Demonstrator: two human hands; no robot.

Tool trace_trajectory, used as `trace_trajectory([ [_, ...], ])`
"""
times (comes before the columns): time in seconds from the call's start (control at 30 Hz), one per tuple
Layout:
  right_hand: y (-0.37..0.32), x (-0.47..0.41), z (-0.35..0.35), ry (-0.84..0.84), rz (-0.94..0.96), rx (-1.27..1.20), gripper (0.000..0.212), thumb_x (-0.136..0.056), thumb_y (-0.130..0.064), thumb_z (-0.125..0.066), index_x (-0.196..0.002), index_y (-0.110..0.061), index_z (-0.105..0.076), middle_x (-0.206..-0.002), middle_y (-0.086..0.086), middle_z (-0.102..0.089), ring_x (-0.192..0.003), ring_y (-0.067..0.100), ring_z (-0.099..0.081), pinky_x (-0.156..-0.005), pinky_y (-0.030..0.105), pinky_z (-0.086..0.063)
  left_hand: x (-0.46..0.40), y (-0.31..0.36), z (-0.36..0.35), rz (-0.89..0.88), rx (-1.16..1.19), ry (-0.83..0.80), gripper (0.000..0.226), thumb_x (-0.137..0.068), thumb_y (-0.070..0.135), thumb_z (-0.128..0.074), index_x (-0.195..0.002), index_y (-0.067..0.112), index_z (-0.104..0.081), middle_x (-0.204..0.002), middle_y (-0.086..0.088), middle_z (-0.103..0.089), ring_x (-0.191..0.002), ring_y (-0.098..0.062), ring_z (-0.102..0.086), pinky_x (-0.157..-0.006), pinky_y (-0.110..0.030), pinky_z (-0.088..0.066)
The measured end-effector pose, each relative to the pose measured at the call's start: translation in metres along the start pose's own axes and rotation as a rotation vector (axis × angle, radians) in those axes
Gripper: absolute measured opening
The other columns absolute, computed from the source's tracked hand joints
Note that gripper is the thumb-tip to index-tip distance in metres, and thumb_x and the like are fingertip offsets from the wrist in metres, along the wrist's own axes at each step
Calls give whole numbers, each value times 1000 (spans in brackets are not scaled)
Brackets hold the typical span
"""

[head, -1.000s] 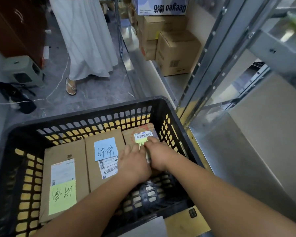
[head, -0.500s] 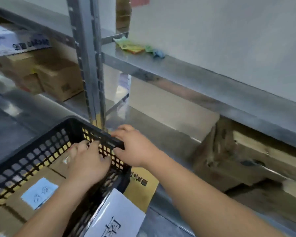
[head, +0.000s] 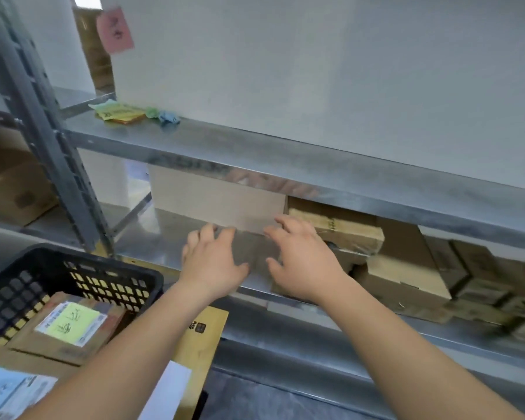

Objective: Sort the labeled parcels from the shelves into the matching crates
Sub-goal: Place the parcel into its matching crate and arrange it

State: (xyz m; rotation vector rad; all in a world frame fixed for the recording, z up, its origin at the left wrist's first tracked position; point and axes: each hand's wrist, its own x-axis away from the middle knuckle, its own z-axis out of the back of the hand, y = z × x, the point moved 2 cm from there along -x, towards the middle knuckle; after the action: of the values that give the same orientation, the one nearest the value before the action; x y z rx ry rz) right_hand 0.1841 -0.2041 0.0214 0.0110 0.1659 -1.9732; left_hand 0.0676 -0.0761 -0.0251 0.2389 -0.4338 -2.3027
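**Both hands reaching over the lower shelf, empty**

Nearest, at the lower left, the black crate (head: 73, 277) is holding cardboard parcels; one parcel (head: 70, 328) near the crate's far wall is wearing a green handwritten note. Past the crate's right corner, the left hand (head: 212, 262) and the right hand (head: 300, 262) are hovering side by side over the front edge of the lower metal shelf (head: 164, 237), fingers spread, gripping nothing. Just beyond the right hand, brown boxes (head: 346, 234) are sitting on the shelf, blurred. Farther up, sticky notes (head: 122, 112) are lying at the upper shelf's left end.
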Motion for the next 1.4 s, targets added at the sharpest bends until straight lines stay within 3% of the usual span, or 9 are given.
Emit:
trace_trajectory([
  [0.23, 74, 33, 19, 51, -104, 74, 67, -96, -42, -55, -157, -29, -31, -169, 1, -18, -157, 27, -6, -126, 56, -3, -11, 78, -6, -84, 52, 43, 84, -82, 54, -67, -152, 38, -23, -153, -6, -33, -138, -33, -26, -113, -47, -30],
  [0.4, 110, 44, 23, 101, -131, 29, 68, -94, -41, -57, -156, -28, -33, -168, 1, -22, -156, 20, -12, -125, 57, -8, -13, 116, -17, -143, 47, 39, 82, -83, 50, -70, -148, 50, -21, -150, -6, -36, -136, -32, -29, -111, -46, -33],
  [0.67, 145, 50, 14, 69, -249, -135, 66, -98, -59, -47, -156, -30, -33, -166, 8, -20, -151, 35, -18, -122, 50, -24, -18, 130, -35, -133, 184, -50, 72, -86, 43, -69, -144, 56, -27, -152, -4, -40, -139, -35, -31, -114, -48, -36],
  [0.77, 146, 52, 10, 99, -331, -289, 61, -100, -61, -42, -151, -28, -41, -166, 13, -15, -149, 39, -23, -119, 48, -29, -15, 129, -38, -151, 276, 18, 56, -90, 51, -63, -140, 54, -38, -146, 4, -47, -131, -19, -45, -105, -33, -43],
  [0.97, 156, 59, 3, 243, -397, -568, 27, -102, -51, -49, -123, -35, -57, -139, 6, -45, -98, 21, -64, -85, 34, -51, 8, 129, -36, -55, 346, 84, 19, -101, 52, -41, -108, 43, -56, -113, 0, -55, -95, 7, -46, -71, -19, -36],
  [1.1, 159, 65, 6, 179, -343, -721, 59, -90, -50, -68, -143, -40, -42, -136, -4, -41, -82, 1, -50, -84, 25, -40, 25, 119, -30, 6, 390, 108, 4, -98, 43, -53, -96, 40, -51, -109, -1, -54, -89, -5, -52, -71, -25, -41],
  [1.23, 152, 76, 13, -17, -285, -757, 88, -87, -40, -74, -156, -49, -20, -146, -6, -32, -85, 5, -53, -70, 18, -45, 45, 107, -22, 59, 514, 63, 58, -85, 35, -74, -130, 51, -41, -124, 1, -45, -95, -13, -56, -75, -27, -47],
  [1.33, 139, 90, 5, -129, -205, -720, 99, -80, -44, -78, -156, -53, -16, -159, -4, -25, -125, 19, -53, -93, 26, -50, 66, 91, -19, 38, 520, -73, 91, -77, 28, -78, -142, 62, -24, -138, 6, -39, -112, -15, -53, -77, -26, -53],
  [1.4, 127, 98, 1, -146, -195, -718, 98, -77, -52, -78, -155, -54, -19, -158, -2, -24, -136, 22, -45, -104, 28, -45, 81, 75, -18, 42, 521, -124, 86, -73, 38, -79, -138, 65, -31, -140, 13, -41, -114, -13, -54, -84, -36, -58],
])
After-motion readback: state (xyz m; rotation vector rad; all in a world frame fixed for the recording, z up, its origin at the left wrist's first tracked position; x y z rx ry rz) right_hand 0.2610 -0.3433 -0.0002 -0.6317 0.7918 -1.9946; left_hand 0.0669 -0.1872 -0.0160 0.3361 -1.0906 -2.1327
